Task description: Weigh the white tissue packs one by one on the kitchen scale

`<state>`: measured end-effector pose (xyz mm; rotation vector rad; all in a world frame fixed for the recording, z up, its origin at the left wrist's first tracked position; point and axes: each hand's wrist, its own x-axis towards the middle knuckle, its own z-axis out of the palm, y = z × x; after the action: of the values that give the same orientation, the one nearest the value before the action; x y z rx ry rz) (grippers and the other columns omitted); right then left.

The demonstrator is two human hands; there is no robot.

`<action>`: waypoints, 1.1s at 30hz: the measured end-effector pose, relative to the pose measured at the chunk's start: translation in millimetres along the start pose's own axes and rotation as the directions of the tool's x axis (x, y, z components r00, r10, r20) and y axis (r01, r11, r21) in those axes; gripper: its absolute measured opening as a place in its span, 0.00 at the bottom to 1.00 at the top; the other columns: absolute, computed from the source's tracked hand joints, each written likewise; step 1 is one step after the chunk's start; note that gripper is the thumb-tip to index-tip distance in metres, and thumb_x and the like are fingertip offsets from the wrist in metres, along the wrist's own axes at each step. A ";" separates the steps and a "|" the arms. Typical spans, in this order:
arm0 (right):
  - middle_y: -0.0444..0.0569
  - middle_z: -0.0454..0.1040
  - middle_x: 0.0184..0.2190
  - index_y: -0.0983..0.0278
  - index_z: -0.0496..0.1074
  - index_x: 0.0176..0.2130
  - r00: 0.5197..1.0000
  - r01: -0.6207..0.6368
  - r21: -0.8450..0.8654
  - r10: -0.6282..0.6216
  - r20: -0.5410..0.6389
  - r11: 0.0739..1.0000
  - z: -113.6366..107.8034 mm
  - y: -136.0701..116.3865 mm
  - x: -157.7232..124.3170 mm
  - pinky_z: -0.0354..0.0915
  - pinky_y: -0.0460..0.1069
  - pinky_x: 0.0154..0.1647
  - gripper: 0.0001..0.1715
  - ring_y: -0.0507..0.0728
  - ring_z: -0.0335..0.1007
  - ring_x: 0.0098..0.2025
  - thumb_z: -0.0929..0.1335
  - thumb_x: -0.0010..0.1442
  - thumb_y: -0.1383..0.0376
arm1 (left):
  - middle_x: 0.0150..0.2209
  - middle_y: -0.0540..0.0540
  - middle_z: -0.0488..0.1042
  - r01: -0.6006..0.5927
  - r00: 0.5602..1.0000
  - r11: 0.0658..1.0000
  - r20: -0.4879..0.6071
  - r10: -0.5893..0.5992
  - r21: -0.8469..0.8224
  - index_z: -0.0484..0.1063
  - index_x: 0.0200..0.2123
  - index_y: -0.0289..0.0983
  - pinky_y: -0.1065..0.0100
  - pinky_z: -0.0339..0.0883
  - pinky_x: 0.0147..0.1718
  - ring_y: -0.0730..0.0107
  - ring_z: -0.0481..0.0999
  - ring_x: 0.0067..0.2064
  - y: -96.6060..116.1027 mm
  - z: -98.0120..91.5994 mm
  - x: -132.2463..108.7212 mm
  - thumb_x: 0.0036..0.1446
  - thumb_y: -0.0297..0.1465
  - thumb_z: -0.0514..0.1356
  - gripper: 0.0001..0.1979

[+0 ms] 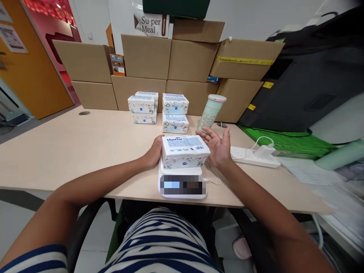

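Bench (71,148), pale wood, with a row of cardboard boxes (146,57) stacked along its far edge. Far left corner area: a round cable hole (84,113) in the top. Left hand (153,151): near the middle of the front edge, pressed against the left end of the tissue pack (184,151). The fingertips are hidden behind the pack, so cannot tell whether it grips or only rests there. The tissue pack lies flat on a white scale (182,187), printed face up. The scale sits at the front edge of the bench, and its display is blurred and unreadable. Behind it, toward the far edge, are two stacks of like packs, the left stack (143,107) and the right stack (175,113), each two high. Right hand (217,146): released, palm turned toward the pack's right end, fingers spread and holding nothing. It is just beside the pack; contact cannot be told. A thin white cable runs from under this hand to the scale. Behind the right hand a mint-green bottle (211,112) with a pink rim stands tilted in view. Right of the hand is a white power strip (253,156) with a plug seated in it, and beyond that a green mat (284,141) at the bench's right end.
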<state>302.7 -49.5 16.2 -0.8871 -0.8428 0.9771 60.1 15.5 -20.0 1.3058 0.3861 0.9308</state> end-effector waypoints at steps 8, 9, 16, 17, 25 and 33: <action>0.51 0.88 0.47 0.54 0.78 0.50 0.984 -0.165 0.049 0.161 0.077 0.985 11.6 23.7 -14.5 0.81 0.67 0.56 0.40 0.71 0.83 0.60 0.64 0.63 0.26 | 0.70 0.39 0.76 0.074 0.991 0.989 0.101 -0.087 0.126 0.77 0.67 0.40 0.39 0.46 0.80 0.39 0.59 0.80 0.2 -2.6 3.4 0.69 0.67 0.46 0.45; 0.51 0.88 0.48 0.54 0.78 0.50 0.988 -0.139 0.052 0.136 0.067 0.989 11.8 25.1 -16.2 0.81 0.67 0.56 0.41 0.71 0.83 0.60 0.64 0.63 0.26 | 0.70 0.40 0.76 0.067 0.992 0.988 0.096 -0.081 0.138 0.77 0.67 0.40 0.39 0.46 0.80 0.40 0.59 0.80 1.2 -1.7 2.8 0.70 0.67 0.45 0.45; 0.50 0.86 0.53 0.53 0.76 0.54 0.996 -0.093 0.040 0.093 0.002 0.995 12.7 25.8 -27.1 0.81 0.68 0.57 0.43 0.70 0.81 0.63 0.63 0.63 0.24 | 0.68 0.39 0.78 -0.051 0.992 0.964 0.122 0.019 0.260 0.78 0.65 0.39 0.40 0.53 0.78 0.40 0.66 0.77 17.4 9.8 0.0 0.71 0.66 0.44 0.45; 0.50 0.86 0.53 0.52 0.76 0.55 0.995 -0.098 0.038 0.098 0.007 0.994 13.4 25.3 -29.2 0.81 0.68 0.58 0.43 0.71 0.81 0.63 0.63 0.63 0.25 | 0.68 0.39 0.78 -0.052 0.993 0.960 0.116 0.021 0.274 0.78 0.65 0.39 0.40 0.54 0.78 0.41 0.66 0.77 19.2 10.7 -0.5 0.71 0.66 0.43 0.45; 0.50 0.86 0.54 0.52 0.75 0.54 0.993 -0.113 0.011 0.112 0.025 0.994 15.3 23.4 -33.8 0.81 0.69 0.59 0.39 0.70 0.80 0.64 0.66 0.63 0.27 | 0.69 0.40 0.77 -0.066 0.995 0.946 0.088 0.040 0.317 0.79 0.63 0.39 0.44 0.59 0.77 0.45 0.71 0.75 21.1 11.4 -2.9 0.72 0.65 0.44 0.42; 0.50 0.86 0.53 0.52 0.75 0.57 0.995 -0.094 -0.044 0.096 0.029 0.995 15.8 20.1 -30.6 0.77 0.67 0.65 0.38 0.68 0.80 0.64 0.65 0.66 0.30 | 0.69 0.39 0.78 -0.075 0.993 0.912 0.115 0.031 0.403 0.79 0.63 0.40 0.43 0.57 0.77 0.45 0.68 0.76 24.4 12.9 -8.0 0.73 0.63 0.42 0.42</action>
<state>272.3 -68.3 -1.5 -0.9576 -0.8569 1.0613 55.7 0.6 4.1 1.7487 0.4807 0.8475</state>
